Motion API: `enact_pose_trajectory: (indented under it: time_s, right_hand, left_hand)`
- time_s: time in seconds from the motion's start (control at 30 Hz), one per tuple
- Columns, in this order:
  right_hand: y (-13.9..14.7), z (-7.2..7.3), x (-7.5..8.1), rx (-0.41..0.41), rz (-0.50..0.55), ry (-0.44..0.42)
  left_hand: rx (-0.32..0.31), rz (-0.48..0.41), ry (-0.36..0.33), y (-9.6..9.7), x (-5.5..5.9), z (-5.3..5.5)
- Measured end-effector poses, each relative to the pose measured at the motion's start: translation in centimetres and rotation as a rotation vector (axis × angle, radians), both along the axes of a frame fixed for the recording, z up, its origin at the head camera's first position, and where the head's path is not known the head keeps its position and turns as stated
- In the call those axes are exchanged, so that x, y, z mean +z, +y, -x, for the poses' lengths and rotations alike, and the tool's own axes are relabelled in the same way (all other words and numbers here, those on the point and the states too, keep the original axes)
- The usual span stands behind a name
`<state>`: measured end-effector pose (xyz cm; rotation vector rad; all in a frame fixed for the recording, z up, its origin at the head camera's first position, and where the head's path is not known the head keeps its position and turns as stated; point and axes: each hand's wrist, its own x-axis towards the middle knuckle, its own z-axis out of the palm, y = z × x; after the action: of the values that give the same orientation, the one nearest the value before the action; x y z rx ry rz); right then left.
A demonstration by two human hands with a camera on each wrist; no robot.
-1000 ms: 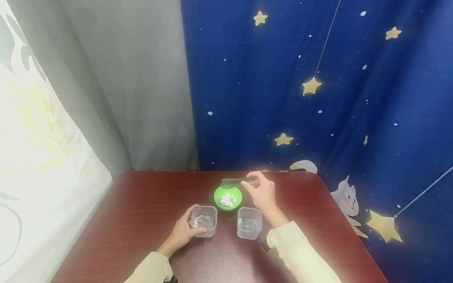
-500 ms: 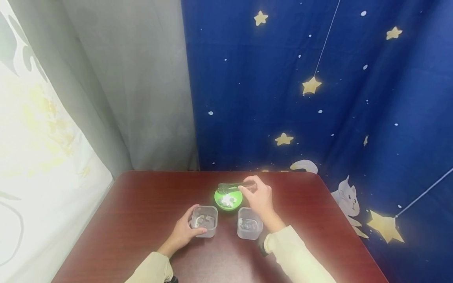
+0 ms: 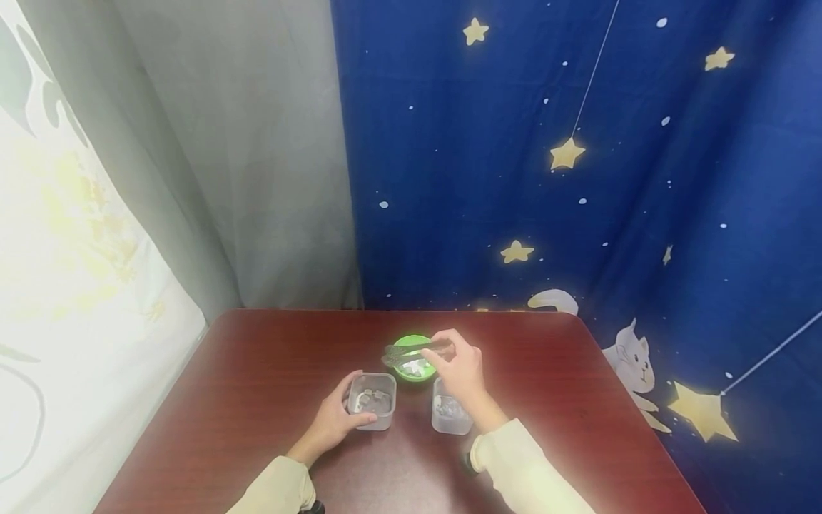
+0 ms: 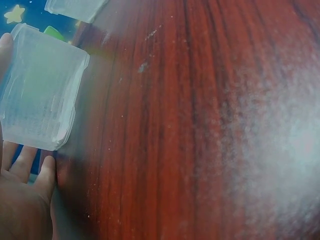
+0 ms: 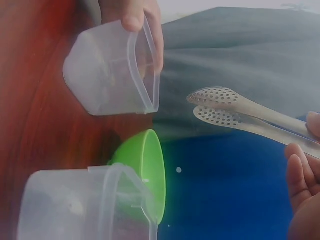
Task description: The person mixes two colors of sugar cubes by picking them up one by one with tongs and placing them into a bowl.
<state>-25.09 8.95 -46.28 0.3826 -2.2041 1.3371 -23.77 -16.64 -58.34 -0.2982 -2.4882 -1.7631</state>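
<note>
My left hand [image 3: 334,414] holds a clear square plastic container [image 3: 382,426] by its left side, thumb over the near wall. Several small pale pieces [image 3: 371,394] lie inside it. In the right wrist view, perforated metal tongs [image 5: 250,112] are pinched between the thumb and fingers of my right hand [image 3: 464,368]. Their heads sit close together, above the table and near the held container; I cannot tell whether anything is between them. Below the tongs stands a green bowl [image 3: 411,339] with white and greyish pieces, partly hidden by them.
A second clear container [image 3: 452,426] stands right of the held one, partly under my right forearm, with small pieces inside. The dark red table [image 3: 289,357] ends at a grey curtain [image 3: 276,214] and a blue starry curtain [image 3: 449,178].
My right hand has carried the tongs left and nearer to me, from the bowl's far rim across it towards the held container. The left hand and its container stay in place.
</note>
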Motion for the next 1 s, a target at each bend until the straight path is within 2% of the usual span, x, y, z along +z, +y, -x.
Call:
enact_pose_trajectory:
  time_s: [0.2, 0.4, 0.5, 0.7, 1.0]
  right_hand:
    - [-0.8, -0.6, -0.5, 0.015, 0.008, -0.044]
    - [-1.7, -1.4, -1.6, -0.038, -0.049, -0.126]
    - [-2.0, -1.7, -2.1, -0.046, -0.065, -0.133]
    - [-2.5, -1.8, -3.1, 0.033, 0.001, -0.093]
    - [-3.1, -1.9, -4.6, 0.125, 0.015, -0.111]
  left_hand:
    - [-0.001, -0.001, -0.005, -0.1, 0.1, 0.0]
    - [-0.009, -0.013, 0.006, -0.2, -0.1, 0.3]
    - [-0.014, -0.008, 0.022, -0.2, -0.2, 0.3]
    - [-0.025, 0.021, 0.056, -0.3, -0.4, 0.3]
    - [-0.013, 0.028, 0.025, -0.2, -0.3, 0.2]
